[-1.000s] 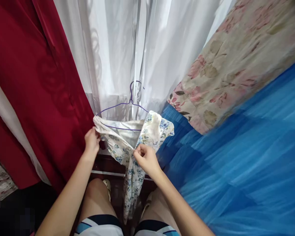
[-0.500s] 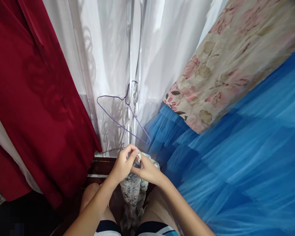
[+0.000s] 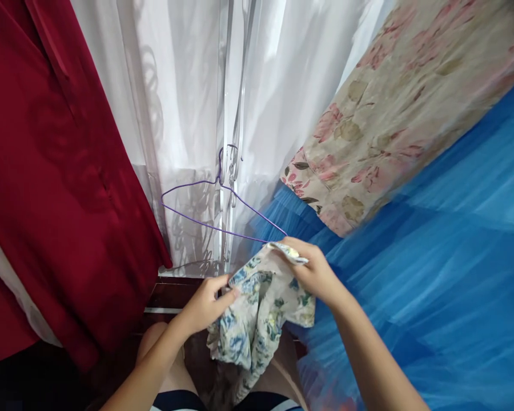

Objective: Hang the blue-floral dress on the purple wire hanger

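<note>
A white garment (image 3: 263,319) printed with blue, yellow and green flowers hangs bunched between my hands over my lap; I cannot make out its kind. My left hand (image 3: 212,302) is closed on its upper left edge, thumb on top. At the opposite end of that edge, my right hand (image 3: 310,268) grips the cloth. A thin purple clothes hanger (image 3: 192,219) hangs by its hook from a white metal stand. The hanger's right end reaches the garment beside my right hand, and its tip is hidden there.
White curtains (image 3: 180,85) stand behind the white metal stand (image 3: 225,114). Dark red fabric (image 3: 81,171) hangs on the left. On the right are a cream floral cloth (image 3: 368,131) and blue layered tulle (image 3: 420,285). A dark wooden surface (image 3: 175,295) lies below.
My hands have moved apart, the right one up and to the right, stretching the garment's edge between them. The hanger has turned and its right end now meets the garment.
</note>
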The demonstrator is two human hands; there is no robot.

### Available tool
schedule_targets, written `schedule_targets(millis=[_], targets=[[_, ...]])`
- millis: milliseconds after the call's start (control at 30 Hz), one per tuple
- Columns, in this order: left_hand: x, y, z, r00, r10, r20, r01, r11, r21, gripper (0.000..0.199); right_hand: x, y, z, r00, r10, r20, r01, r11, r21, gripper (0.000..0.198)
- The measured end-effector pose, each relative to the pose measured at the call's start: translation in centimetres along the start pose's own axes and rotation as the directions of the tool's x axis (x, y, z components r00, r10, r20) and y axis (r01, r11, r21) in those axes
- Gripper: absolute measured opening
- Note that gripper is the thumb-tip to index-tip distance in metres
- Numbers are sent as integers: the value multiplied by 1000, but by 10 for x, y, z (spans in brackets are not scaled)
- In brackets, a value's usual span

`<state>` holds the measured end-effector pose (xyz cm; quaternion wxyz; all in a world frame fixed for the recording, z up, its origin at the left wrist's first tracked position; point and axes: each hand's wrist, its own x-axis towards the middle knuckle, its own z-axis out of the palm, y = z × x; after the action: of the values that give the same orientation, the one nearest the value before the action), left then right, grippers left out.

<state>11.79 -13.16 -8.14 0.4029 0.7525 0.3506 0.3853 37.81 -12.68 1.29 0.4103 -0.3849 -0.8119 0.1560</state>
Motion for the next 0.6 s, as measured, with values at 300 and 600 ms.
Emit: schedule_targets(millis=[300, 600], targets=[[-2, 1, -92, 980, 13, -199, 16, 990, 141, 35, 89, 35, -1, 958, 280, 55, -270, 826, 495, 34], [17, -50, -213, 996, -49, -73, 87, 659, 747, 26, 98, 14, 21, 854, 462, 239, -482, 530, 698, 28]])
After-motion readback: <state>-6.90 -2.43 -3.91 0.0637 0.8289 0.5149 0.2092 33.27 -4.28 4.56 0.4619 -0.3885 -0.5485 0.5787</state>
